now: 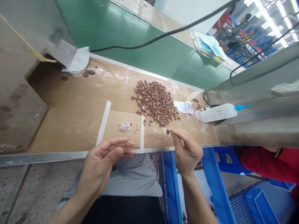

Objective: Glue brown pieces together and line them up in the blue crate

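Head view. Right hand [187, 149] at the near edge of the bench [74, 105]: thumb and forefinger pinched on one small brown piece [168, 131], rounded end pointing left, clear of the fingertips. Piece sits just nearside of the pile [156, 102], over the bench; cannot tell whether it touches the surface.

Left hand [100, 158] loose, fingers extended and a little curled, thumb apart; nothing seen in it. It lies nearside of the card [116, 116], which bears a clear round item [125, 127] with dark specks [135, 129] to its right. White strips run along the card's left and right sides.

Handling, by judgement: piece looks very light and stiff, sheen suggesting a smooth, perhaps slippery skin. Small enough to roll or flick out of a careless pinch; fragility hard to read. Best held by the narrow end, as now, with light fingertip pressure, the rounded end left free.

Right of the pile: crumpled white cloth [185, 107], then a bottle [218, 112] on its side, blue nozzle rightward. Far left: dark discs [90, 72]. Near right, below the bench: blue crate [218, 183]; beyond it a co-worker's red sleeve [263, 165].
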Motion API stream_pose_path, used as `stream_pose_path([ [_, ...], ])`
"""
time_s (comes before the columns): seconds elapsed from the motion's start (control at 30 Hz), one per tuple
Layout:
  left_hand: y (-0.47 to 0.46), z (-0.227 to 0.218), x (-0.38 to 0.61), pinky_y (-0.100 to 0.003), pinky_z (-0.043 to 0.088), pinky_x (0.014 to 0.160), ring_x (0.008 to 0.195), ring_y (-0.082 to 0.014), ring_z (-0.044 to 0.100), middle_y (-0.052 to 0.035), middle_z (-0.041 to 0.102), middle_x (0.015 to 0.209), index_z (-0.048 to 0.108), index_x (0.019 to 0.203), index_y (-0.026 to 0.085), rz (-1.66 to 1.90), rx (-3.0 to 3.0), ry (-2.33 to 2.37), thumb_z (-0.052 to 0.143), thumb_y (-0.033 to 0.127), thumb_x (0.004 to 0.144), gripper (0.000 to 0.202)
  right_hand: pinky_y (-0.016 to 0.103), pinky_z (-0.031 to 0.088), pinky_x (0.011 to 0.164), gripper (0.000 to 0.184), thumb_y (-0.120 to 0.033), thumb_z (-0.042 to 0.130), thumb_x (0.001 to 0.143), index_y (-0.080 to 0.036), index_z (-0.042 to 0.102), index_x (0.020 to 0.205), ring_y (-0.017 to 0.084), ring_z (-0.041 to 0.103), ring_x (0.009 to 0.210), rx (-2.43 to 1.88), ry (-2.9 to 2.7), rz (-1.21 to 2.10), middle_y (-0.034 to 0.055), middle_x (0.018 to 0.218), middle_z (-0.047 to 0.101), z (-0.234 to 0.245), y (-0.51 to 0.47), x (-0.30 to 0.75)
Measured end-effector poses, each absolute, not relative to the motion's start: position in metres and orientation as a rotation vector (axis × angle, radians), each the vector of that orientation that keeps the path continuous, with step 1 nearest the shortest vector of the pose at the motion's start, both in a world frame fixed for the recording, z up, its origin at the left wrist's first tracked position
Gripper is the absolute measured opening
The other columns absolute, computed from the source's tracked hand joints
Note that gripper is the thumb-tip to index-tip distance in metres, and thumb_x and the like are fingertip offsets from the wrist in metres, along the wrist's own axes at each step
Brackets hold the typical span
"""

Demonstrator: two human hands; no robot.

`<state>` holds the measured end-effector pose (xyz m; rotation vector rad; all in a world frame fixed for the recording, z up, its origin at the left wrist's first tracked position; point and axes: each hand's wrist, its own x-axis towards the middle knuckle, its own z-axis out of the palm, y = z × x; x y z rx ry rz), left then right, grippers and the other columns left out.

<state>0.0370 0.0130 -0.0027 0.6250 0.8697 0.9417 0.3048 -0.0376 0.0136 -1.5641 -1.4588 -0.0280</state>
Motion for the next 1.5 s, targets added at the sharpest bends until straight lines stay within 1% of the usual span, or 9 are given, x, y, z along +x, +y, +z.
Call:
stream_pose_path([
  [0.07,0.011,-0.006,0.037,-0.033,0.072,0.086,0.088,-0.0286,0.088,-0.0149,0.09,0.107,0.09,0.111,0.018,0.934,0.657,0.91,0.097,0.047,0.088,0.037,0.039,0.069,0.096,0.022,-0.016,0.077,0.107,-0.029,0.088,0.12,0.023,0.084,0.103,-1.671,-1.512,-0.132,0.0041,0.111,0.088,-0.001,-0.047,0.334],
  [0.27,0.006,-0.015,0.039,-0.032,0.071,0.089,0.09,-0.0268,0.086,-0.0103,0.089,0.103,0.09,0.108,0.021,0.884,0.718,0.971,0.094,0.047,0.092,0.03,0.037,0.069,0.1,0.023,-0.016,0.072,0.109,-0.028,0.088,0.122,0.022,0.084,0.107,-1.711,-1.613,-0.099,0.0065,0.116,0.087,-0.04,-0.062,0.352],
  [0.6,0.007,-0.013,0.043,-0.03,0.072,0.087,0.086,-0.0247,0.085,-0.007,0.089,0.101,0.091,0.109,0.025,0.876,0.734,1.038,0.094,0.046,0.091,0.027,0.037,0.071,0.1,0.031,-0.012,0.072,0.108,-0.031,0.086,0.127,0.021,0.085,0.107,-1.639,-1.588,-0.145,0.0055,0.116,0.088,-0.053,-0.062,0.353],
  [0.8,0.007,-0.012,0.045,-0.03,0.071,0.087,0.086,-0.0246,0.085,-0.0075,0.089,0.099,0.09,0.109,0.025,0.889,0.765,1.044,0.095,0.045,0.09,0.028,0.036,0.07,0.099,0.027,-0.013,0.071,0.109,-0.029,0.088,0.123,0.021,0.085,0.105,-1.644,-1.565,-0.097,0.0056,0.115,0.088,-0.047,-0.06,0.351],
  [1.0,-0.002,0.008,0.065,-0.028,0.068,0.082,0.088,-0.026,0.085,-0.0067,0.089,0.096,0.092,0.103,0.029,0.656,1.166,1.014,0.094,0.044,0.092,0.019,0.038,0.073,0.092,0.029,-0.008,0.077,0.105,-0.03,0.087,0.121,0.023,0.085,0.103,-1.556,-1.332,0.203,0.0043,0.113,0.087,-0.006,-0.079,0.314],
  [1.17,-0.003,0.028,0.081,-0.027,0.062,0.077,0.082,-0.0247,0.083,-0.0063,0.088,0.092,0.092,0.101,0.03,0.685,1.627,0.739,0.092,0.028,0.093,0.008,0.037,0.075,0.083,0.044,0.003,0.076,0.099,-0.03,0.084,0.128,0.023,0.086,0.101,-1.257,-1.326,0.486,0.0046,0.118,0.087,0.018,-0.104,0.286],
  [1.27,-0.002,0.033,0.083,-0.028,0.06,0.08,0.083,-0.0242,0.084,-0.0058,0.088,0.092,0.09,0.108,0.029,0.721,1.806,0.57,0.09,0.012,0.091,0.024,0.037,0.076,0.084,0.046,0.004,0.075,0.1,-0.028,0.082,0.132,0.022,0.087,0.101,-1.135,-1.296,0.583,0.0055,0.121,0.087,0.016,-0.112,0.282],
  [1.37,-0.001,0.037,0.086,-0.031,0.061,0.084,0.087,-0.0244,0.083,-0.0077,0.087,0.097,0.083,0.115,0.022,0.796,2.01,0.392,0.083,0.008,0.097,0.023,0.037,0.076,0.086,0.042,0.001,0.075,0.102,-0.027,0.083,0.133,0.022,0.087,0.102,-1.062,-1.252,0.609,0.006,0.12,0.087,0.012,-0.115,0.282],
  [1.5,-0.003,0.042,0.093,-0.033,0.06,0.082,0.086,-0.0218,0.078,-0.0085,0.081,0.092,0.074,0.109,0.014,0.842,2.133,0.258,0.074,0.001,0.101,0.015,0.036,0.076,0.086,0.04,0.0,0.077,0.103,-0.024,0.083,0.134,0.022,0.086,0.103,-1.018,-1.236,0.566,0.008,0.119,0.087,0.009,-0.118,0.281],
])
